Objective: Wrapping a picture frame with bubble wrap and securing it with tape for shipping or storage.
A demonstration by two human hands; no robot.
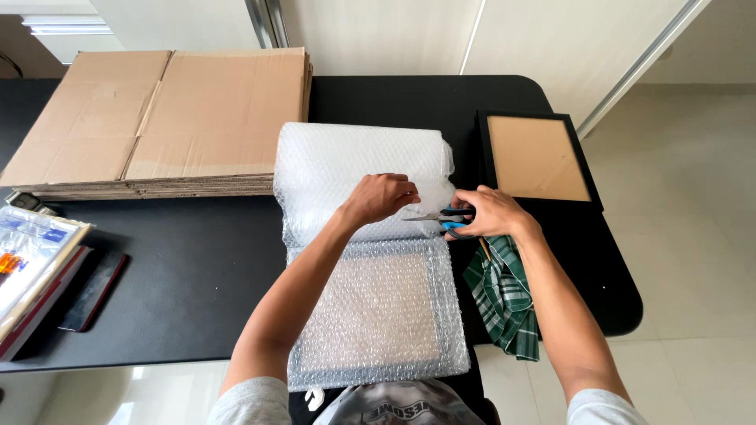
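Observation:
A roll of clear bubble wrap (358,161) lies across the middle of the black table (189,260), its sheet running toward me over a flat picture frame (378,315) that shows through the wrap. My left hand (382,197) pinches the sheet just below the roll. My right hand (490,212) holds blue-handled scissors (441,216) at the sheet's right edge, blades pointing left into the wrap.
A stack of flattened cardboard boxes (157,118) fills the back left. A black picture frame with a brown backing (537,157) lies at the right. A green plaid cloth (504,295) hangs over the right front edge. Books and a dark phone (93,291) sit at left.

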